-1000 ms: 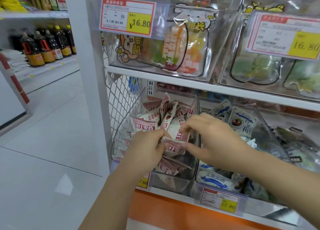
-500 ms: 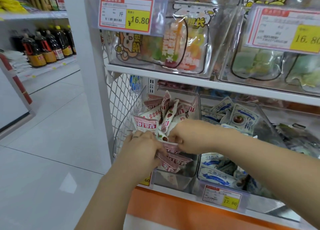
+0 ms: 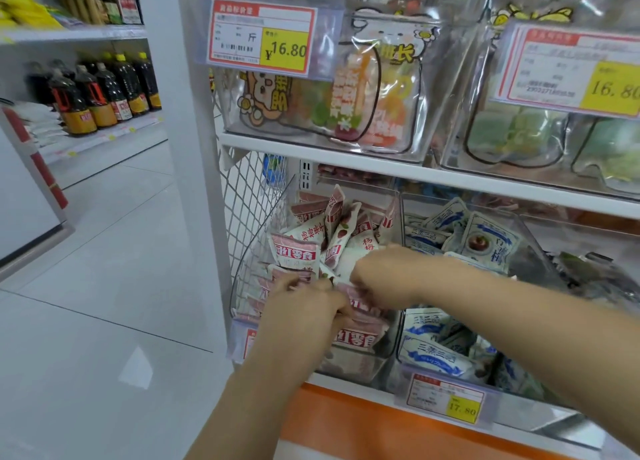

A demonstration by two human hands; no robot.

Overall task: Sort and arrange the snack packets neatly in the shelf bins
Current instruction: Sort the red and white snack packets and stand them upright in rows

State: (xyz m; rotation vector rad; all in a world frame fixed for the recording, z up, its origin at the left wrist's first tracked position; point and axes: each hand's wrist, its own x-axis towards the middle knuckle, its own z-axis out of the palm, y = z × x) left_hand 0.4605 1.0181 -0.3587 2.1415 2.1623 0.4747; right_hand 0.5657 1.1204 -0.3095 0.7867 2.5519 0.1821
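A clear plastic bin (image 3: 258,217) on the lower shelf holds several pink-and-white snack packets (image 3: 298,250), some upright at the back, some flat in front. Both hands are inside this bin. My left hand (image 3: 304,307) has its fingers closed on pink packets at the front of the pile. My right hand (image 3: 381,276) reaches in from the right and pinches a pink packet (image 3: 356,296) beside the left hand. The neighbouring bin (image 3: 530,232) to the right holds several blue-and-white packets (image 3: 436,355).
The upper shelf carries clear bins of jar-shaped bags (image 3: 377,88) with price tags (image 3: 259,35). A price tag (image 3: 446,399) hangs at the blue bin's front. A white post (image 3: 187,147) and wire mesh border the left. Dark sauce bottles (image 3: 97,95) stand across the aisle.
Both hands have pushed deeper and lower into the pink-packet bin and come closer together; the right hand shifted left and closed on the packets.
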